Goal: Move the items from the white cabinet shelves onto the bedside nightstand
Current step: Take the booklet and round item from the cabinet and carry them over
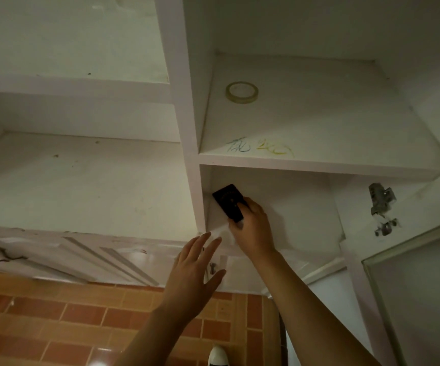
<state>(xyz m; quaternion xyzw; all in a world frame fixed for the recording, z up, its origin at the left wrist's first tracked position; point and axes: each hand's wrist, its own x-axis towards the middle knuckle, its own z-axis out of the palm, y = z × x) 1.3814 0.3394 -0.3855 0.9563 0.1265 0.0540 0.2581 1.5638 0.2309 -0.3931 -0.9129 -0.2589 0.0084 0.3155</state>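
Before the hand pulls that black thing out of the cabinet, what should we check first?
1. Right hand holds the black booklet: ok, fingers pinch its lower end.
2. Booklet lifted off the shelf: cannot tell.
3. Left hand free to help: ok, open and holding nothing.
4. Way out of the compartment clear: ok, nothing in front of it.
5. Other items left: not ok, a tape roll sits on the shelf above.
6. Nightstand ready: cannot tell, not in view.
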